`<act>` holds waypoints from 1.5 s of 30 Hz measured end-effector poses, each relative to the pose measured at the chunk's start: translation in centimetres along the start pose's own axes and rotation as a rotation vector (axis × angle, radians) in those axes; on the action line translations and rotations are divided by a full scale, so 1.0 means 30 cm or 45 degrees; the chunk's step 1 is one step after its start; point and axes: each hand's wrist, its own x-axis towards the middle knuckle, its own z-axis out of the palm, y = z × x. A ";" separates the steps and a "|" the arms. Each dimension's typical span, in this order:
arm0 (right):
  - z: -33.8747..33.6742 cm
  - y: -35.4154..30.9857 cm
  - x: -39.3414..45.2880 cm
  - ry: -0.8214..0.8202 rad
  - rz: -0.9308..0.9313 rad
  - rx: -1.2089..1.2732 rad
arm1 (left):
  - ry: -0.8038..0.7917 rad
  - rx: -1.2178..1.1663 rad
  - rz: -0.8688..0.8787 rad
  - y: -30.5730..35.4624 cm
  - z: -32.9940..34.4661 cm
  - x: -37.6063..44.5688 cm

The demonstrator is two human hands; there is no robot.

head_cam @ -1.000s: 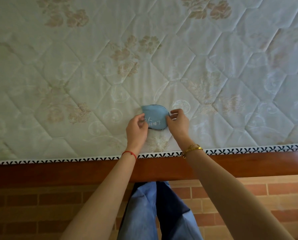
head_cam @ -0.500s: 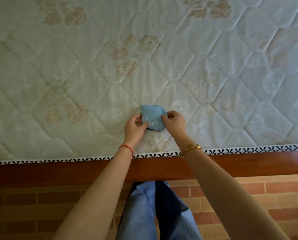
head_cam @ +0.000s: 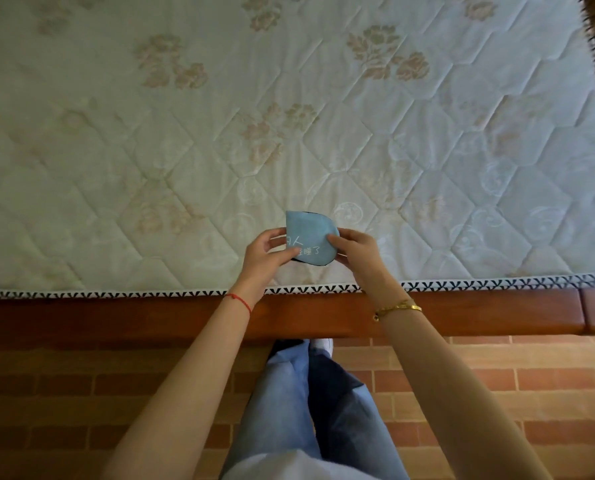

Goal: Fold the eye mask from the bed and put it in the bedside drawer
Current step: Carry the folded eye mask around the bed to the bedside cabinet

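Hands [head_cam: 311, 252] still pinch folded eye mask [head_cam: 310, 233] over mattress [head_cam: 220, 150]; view shifted.

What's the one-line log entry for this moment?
stage: folding | eye mask: folded, on mattress | left hand, right hand: gripping it | drawer: unseen

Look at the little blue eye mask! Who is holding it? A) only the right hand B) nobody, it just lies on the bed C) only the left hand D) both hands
D: the left hand pinches the left side of the folded eye mask and the right hand pinches its right side, above the mattress.
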 end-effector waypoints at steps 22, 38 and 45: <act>-0.223 -0.100 -0.792 -0.185 -0.305 0.048 | -0.120 -0.189 0.165 0.129 0.060 -0.797; -0.205 -0.011 -1.037 -0.020 -0.325 0.212 | -0.302 0.042 0.247 0.147 -0.010 -0.971; -0.231 0.037 -1.122 0.201 -0.353 0.349 | -0.494 0.196 0.282 0.171 0.022 -0.976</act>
